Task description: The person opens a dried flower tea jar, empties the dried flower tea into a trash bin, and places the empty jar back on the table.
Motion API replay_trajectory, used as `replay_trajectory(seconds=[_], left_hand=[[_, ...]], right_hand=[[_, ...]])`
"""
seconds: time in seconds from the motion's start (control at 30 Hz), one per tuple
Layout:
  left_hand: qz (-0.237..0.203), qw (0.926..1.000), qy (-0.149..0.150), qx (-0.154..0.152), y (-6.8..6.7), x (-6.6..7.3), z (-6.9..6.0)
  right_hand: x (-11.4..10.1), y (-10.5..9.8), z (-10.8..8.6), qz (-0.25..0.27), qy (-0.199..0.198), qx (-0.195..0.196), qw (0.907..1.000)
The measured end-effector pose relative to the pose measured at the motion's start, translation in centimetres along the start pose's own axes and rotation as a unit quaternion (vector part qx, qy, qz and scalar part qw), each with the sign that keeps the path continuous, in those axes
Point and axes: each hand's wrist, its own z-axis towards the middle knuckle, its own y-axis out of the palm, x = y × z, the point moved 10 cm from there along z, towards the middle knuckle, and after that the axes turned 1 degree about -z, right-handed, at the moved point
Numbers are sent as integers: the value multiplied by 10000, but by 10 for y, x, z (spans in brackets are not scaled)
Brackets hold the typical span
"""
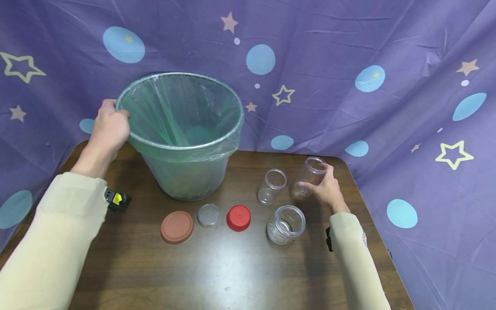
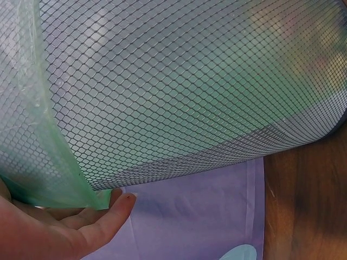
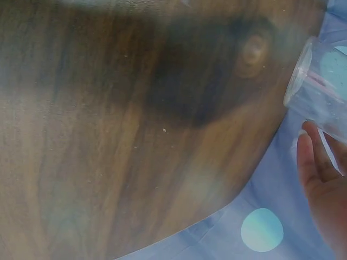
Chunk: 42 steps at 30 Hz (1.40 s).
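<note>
At the back left stands a wire-mesh wastebasket (image 1: 186,176) lined with a green translucent bag (image 2: 70,168). My left hand (image 1: 110,129) grips its rim on the left side, with the bag's folded edge by the fingers in the left wrist view. On the right, my right hand (image 1: 327,189) holds a tall clear jar (image 1: 311,172) between thumb and fingers. Whether the jar touches the table cannot be told. Beside it stand another tall clear jar (image 1: 272,185) and a wider clear jar (image 1: 286,224), both without lids.
Three lids lie in a row on the brown wooden table (image 1: 186,275): a brownish-pink one (image 1: 177,227), a clear one (image 1: 209,215) and a red one (image 1: 238,218). A purple cloth (image 1: 310,43) with stars and blue spots hangs behind and at the sides.
</note>
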Motion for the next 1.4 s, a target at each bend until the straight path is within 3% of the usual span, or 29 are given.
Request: replay_trajectory(seconds=[0.67, 1.4], left_hand=[[4, 10000, -12, -15, 0, 1, -2], [-3, 10000, -35, -41, 0, 1, -2]], right_hand=[[13, 28, -6, 90, 60, -224, 9997], [25, 31, -7, 55, 340, -379, 9987]])
